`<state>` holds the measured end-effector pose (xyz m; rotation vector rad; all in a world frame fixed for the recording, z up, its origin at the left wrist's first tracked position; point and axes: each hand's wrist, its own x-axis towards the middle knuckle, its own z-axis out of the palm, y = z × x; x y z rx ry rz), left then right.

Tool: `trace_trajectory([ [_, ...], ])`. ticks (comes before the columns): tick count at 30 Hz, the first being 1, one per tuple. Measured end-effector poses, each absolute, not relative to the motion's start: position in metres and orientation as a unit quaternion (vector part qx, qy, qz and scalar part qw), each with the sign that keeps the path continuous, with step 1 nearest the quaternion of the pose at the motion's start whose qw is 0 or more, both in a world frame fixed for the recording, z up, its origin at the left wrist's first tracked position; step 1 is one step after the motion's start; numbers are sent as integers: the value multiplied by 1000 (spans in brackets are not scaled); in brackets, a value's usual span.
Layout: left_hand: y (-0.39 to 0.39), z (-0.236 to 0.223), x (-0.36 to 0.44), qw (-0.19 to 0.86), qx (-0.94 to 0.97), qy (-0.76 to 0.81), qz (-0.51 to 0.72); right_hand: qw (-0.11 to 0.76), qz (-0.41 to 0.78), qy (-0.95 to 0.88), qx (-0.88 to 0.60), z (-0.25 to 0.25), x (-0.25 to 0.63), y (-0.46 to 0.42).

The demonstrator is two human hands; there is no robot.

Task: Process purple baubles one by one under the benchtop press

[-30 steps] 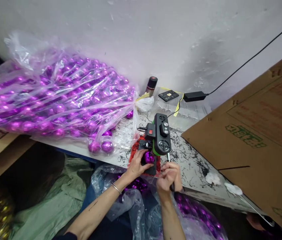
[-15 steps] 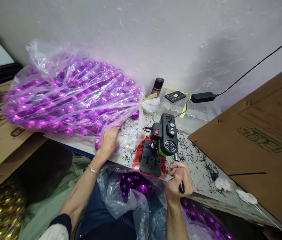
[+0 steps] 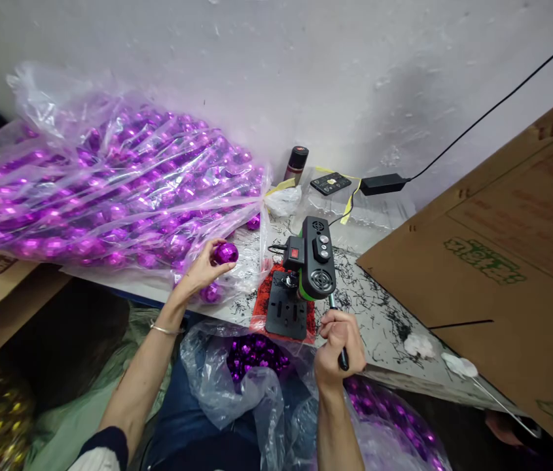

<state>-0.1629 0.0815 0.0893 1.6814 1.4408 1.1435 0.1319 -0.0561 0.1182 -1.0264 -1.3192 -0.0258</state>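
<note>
Between the thumb and fingers of my left hand [image 3: 203,267] is a shiny purple ball [image 3: 226,253]. It is held above the table beside the mouth of a large clear bag [image 3: 109,190] full of similar balls. Another purple ball [image 3: 211,292] lies just below that hand. My right hand [image 3: 339,345] is wrapped round the black-tipped lever handle [image 3: 343,358] of a small black bench machine [image 3: 319,256] with a red switch. The machine's flat slotted base [image 3: 286,307] rests on a red mat [image 3: 261,307].
An open plastic bag of purple balls [image 3: 256,358] sits at my lap under the table edge. Behind the machine are a dark-capped can [image 3: 296,163], a remote-like black panel [image 3: 330,184] and a power adapter [image 3: 383,184]. A large cardboard box [image 3: 502,261] stands right. Black scraps litter the table [image 3: 364,288].
My left hand has come up from the bag's mouth with a purple ball in its fingers. My right hand stays on the lever. The whole view has shifted slightly.
</note>
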Motion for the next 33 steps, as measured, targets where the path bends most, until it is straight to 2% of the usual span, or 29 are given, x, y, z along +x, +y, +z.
trace_trajectory([
  [2, 71, 96, -156, 382, 592, 533, 468, 676, -14, -581, -453, 120, 131, -55],
  [7, 34, 106, -124, 571, 494, 469, 459, 673, -11, -583, -455, 129, 128, -55],
  [10, 15, 92, -96, 677, 396, 425, 452, 674, -12, -577, -462, 140, 126, -55],
  [13, 1, 69, -68, 709, 342, 430, 442, 669, -8, -569, -478, 153, 124, -54],
  [18, -4, 39, -32, 631, 402, 476, 463, 662, -1, -578, -478, 167, 124, -52],
  [27, -3, 23, -20, 341, 667, 511, 421, 650, -14, -596, -471, 162, 128, -53],
  [33, -1, 17, -7, 263, 717, 491, 419, 647, -14, -601, -468, 157, 129, -55],
])
